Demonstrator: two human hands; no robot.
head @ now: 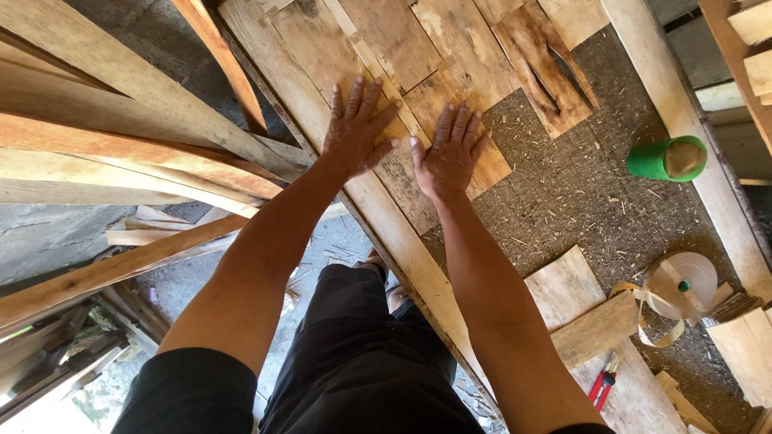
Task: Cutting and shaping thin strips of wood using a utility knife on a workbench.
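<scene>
Left of the green cup (667,158), I see my left hand (356,128) and right hand (450,154) pressing flat, fingers spread wide, on veneer sheets (418,96).

The flat brown wood veneer sheets (450,48) on the long workbench run out of the picture at the top edge, so how far they reach cannot be told. Beneath the left hand (354,133) and right hand (449,157), both pressed flat near the green cone-shaped plastic spool (666,159), the veneer joints are hidden. Below that spool, the small red-handled tool (601,387) is partly covered by a wooden offcut; its kind cannot be told. Right of the spool, stacked pale wooden blocks (756,48) are cut by the right edge. Far left of it, long rough planks (121,153) leave the frame.
</scene>
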